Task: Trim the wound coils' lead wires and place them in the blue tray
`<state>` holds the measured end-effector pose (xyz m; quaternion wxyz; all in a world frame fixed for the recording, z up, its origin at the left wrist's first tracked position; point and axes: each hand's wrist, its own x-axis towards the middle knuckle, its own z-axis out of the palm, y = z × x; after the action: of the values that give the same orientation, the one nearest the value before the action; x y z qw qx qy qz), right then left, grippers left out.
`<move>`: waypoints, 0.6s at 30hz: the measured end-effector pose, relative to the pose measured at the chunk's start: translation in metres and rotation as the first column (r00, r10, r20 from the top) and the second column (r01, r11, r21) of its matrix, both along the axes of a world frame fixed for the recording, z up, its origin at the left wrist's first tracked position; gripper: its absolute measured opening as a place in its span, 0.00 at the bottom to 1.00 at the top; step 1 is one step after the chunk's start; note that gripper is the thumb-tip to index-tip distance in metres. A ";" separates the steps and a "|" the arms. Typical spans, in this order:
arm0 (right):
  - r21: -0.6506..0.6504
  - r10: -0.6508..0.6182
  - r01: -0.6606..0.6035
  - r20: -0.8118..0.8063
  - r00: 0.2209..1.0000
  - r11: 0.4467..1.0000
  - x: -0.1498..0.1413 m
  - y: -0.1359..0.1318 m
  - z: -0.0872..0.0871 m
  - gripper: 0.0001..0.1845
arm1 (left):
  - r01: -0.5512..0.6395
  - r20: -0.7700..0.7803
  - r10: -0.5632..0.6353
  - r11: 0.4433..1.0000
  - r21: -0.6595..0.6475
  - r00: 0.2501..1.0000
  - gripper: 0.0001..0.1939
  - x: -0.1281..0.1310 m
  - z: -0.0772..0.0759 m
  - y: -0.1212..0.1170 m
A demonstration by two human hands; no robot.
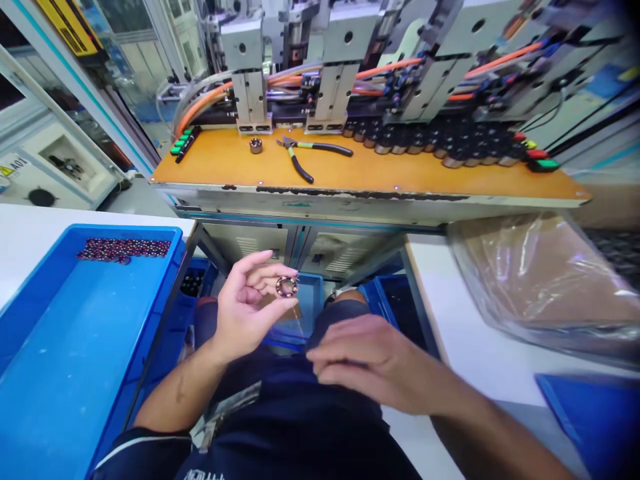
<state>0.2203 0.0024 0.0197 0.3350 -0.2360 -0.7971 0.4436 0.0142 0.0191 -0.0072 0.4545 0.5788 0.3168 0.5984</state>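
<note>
My left hand (pixel 245 307) is raised in front of me, palm turned up, its fingertips pinching a small round bearing ring (pixel 287 287) with a coppery cage. My right hand (pixel 363 360) hovers lower, over my lap, fingers stretched out flat and slightly blurred, holding nothing that I can see. It is just right of and below the ring, not touching it.
A blue tray (pixel 60 360) at left holds a row of small dark rings (pixel 123 249) at its far end. An orange machine shelf (pixel 370 175) carries pliers (pixel 307 152), a loose bearing (pixel 256 145) and several dark cylinders (pixel 440 143). A plastic-bagged box (pixel 545 280) stands at right, blue bins below.
</note>
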 end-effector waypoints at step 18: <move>-0.746 -0.554 -0.041 -0.529 0.643 0.664 -0.051 -0.010 -0.032 0.09 | 0.072 0.054 -0.075 0.996 0.058 0.996 0.34 0.002 0.005 -0.010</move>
<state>0.1691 -0.0074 -0.0123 0.5683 -0.2711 -0.3201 0.7079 0.0159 0.0088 -0.0023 0.4687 0.5856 0.2656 0.6058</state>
